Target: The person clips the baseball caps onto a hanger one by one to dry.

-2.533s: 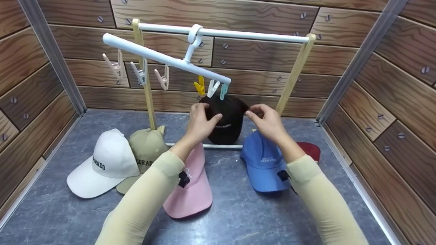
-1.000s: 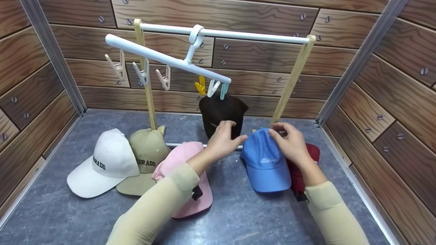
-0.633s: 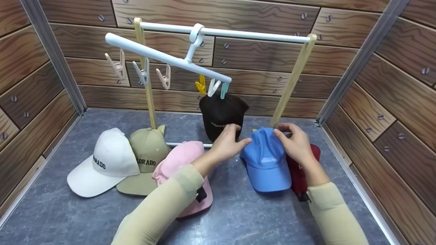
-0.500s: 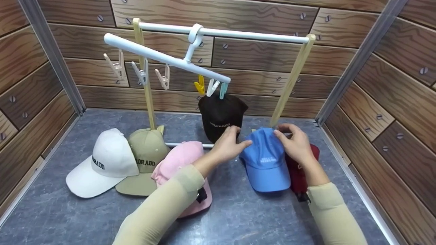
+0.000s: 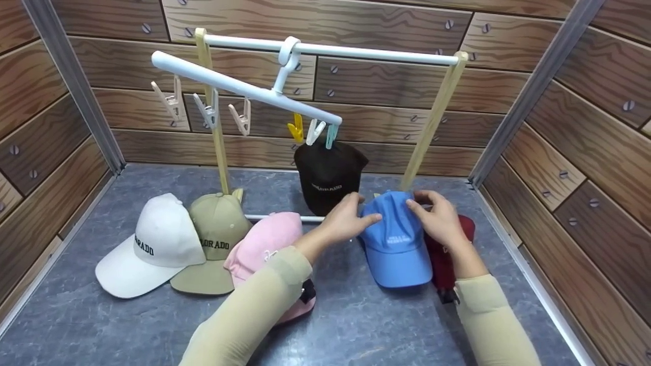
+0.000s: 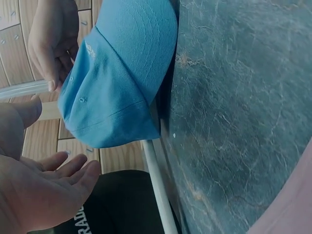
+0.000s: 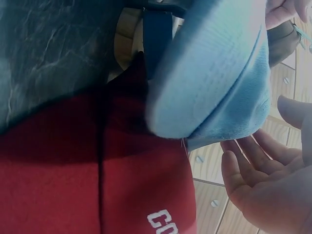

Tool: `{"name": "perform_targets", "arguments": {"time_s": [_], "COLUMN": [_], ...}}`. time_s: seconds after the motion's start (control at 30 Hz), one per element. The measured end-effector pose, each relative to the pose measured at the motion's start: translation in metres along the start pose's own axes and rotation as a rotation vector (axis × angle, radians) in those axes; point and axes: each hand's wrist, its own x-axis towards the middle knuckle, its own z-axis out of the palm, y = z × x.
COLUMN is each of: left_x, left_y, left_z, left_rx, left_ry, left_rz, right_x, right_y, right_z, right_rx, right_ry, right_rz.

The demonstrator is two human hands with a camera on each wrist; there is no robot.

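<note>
A blue baseball cap (image 5: 399, 264) stands on the grey tabletop, brim toward me. At its left side is my left hand (image 5: 346, 222), thumb overlapping the crown in the head view. The left wrist view shows that hand's fingers (image 6: 73, 178) spread and apart from the cap. My right hand (image 5: 441, 218) is at the upper right of the crown; in the right wrist view its fingertips (image 7: 243, 146) lie right at the cap's edge, thumb apart. Behind, a black cap (image 5: 328, 170) hangs from the teal clip (image 5: 331, 136) of a white hanger (image 5: 244, 87).
White (image 5: 165, 234), olive (image 5: 218, 218) and pink (image 5: 285, 229) caps stand at left, a dark red cap (image 5: 465, 229) at right behind the right forearm. Several clips, one yellow (image 5: 295, 128), hang along the tilted hanger on the rack's white rod (image 5: 376, 51).
Both hands have left the black cap and come down to the blue one, the right hand first. Over the last half second the left hand has moved slightly closer to the blue cap.
</note>
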Motion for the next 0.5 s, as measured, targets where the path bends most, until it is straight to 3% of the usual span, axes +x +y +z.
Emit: {"name": "perform_targets", "arguments": {"time_s": [0.23, 0.5], "left_x": [0.003, 0.006], "left_y": [-0.007, -0.013], "left_z": [0.005, 0.012], "left_rx": [-0.044, -0.032], "left_ry": [-0.007, -0.018], "left_rz": [-0.004, -0.011], "right_x": [0.0, 0.002], "right_y": [0.002, 0.003], "right_z": [0.003, 0.005], "right_rx": [-0.005, -0.031], "right_ry": [-0.029, -0.055], "right_rz": [0.004, 0.013]}}
